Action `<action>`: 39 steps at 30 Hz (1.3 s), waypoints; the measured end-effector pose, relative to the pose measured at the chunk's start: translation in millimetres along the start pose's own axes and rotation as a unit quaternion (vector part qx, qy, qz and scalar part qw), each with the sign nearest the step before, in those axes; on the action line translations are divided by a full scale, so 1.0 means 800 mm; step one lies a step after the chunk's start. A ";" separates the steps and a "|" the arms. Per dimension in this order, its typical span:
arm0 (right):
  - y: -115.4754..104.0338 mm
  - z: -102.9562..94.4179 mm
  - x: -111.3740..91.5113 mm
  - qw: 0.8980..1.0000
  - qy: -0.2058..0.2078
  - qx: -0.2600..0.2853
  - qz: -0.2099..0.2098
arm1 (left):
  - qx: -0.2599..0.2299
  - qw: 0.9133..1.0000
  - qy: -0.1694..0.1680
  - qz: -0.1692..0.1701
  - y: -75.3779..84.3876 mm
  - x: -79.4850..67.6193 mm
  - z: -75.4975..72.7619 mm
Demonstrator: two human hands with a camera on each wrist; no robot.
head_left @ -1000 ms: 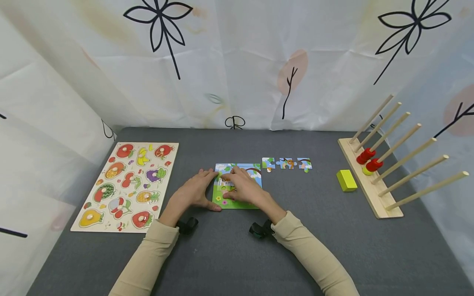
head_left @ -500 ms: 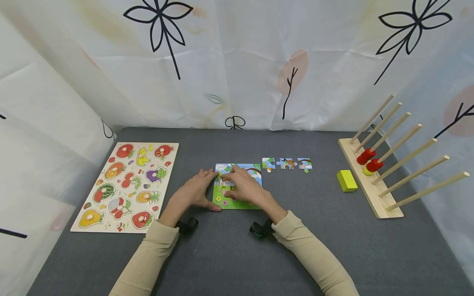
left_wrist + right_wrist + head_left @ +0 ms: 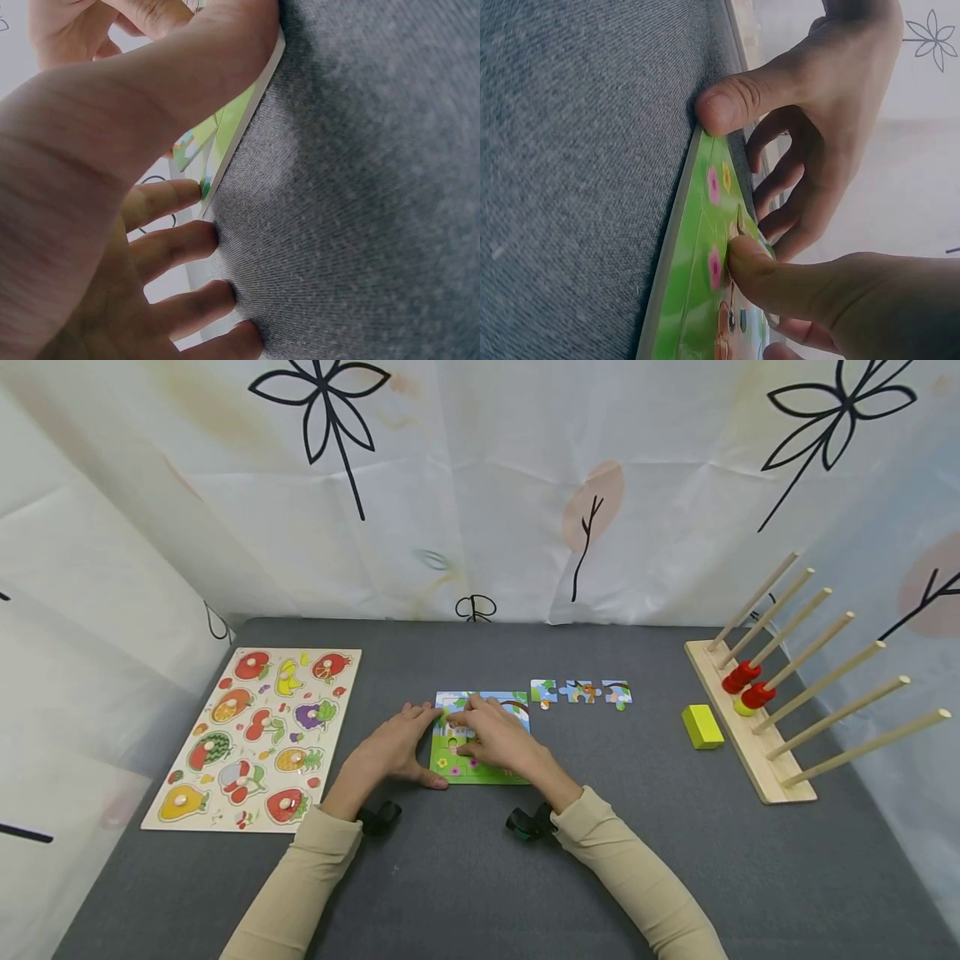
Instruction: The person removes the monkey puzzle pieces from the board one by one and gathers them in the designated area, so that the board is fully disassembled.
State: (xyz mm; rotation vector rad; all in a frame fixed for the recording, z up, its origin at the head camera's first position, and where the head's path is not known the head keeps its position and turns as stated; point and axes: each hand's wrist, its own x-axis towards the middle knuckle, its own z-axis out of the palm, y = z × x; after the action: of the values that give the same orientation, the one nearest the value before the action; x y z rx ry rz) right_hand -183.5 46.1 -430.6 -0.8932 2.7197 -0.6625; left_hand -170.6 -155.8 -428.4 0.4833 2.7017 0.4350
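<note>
A jigsaw puzzle board with a green and blue picture lies flat on the dark table in the head view. My left hand rests along its left side, thumb at the near left corner, fingers spread toward the far edge. Over the middle of the board, my right hand pinches a puzzle piece between thumb and fingers; most of that piece is hidden under the hand. In the right wrist view, the right thumb presses by a slightly raised piece edge. Three loose puzzle pieces lie beyond the board's right corner.
A fruit peg puzzle lies to the left, its near right corner by the left wrist. On the right stand a wooden peg rack with red and yellow beads and a yellow block. A printed curtain hangs behind the table.
My right thumb has shifted very slightly on the board, showing a little more of the green picture near it. The left hand and the loose pieces stay where they were.
</note>
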 end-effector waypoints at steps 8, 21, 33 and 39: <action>0.000 -0.001 -0.001 1.000 0.003 -0.010 -0.003 | -0.002 1.000 -0.002 -0.002 0.000 -0.001 -0.001; 0.008 -0.013 -0.009 1.000 0.013 -0.001 0.007 | -0.001 1.000 -0.003 0.001 0.000 -0.001 -0.001; 0.040 -0.042 -0.032 1.000 0.026 -0.009 -0.001 | 0.004 1.000 -0.005 -0.002 0.001 0.000 -0.001; 0.062 -0.052 -0.049 0.999 0.031 -0.006 0.012 | 0.002 1.000 -0.005 -0.003 0.001 -0.001 -0.001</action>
State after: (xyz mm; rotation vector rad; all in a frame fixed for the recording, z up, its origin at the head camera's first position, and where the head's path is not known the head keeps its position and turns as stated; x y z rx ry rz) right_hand -191.0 119.9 -415.9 -0.8547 2.7861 -0.6815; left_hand -169.9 -155.4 -427.1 0.4767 2.6940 0.4228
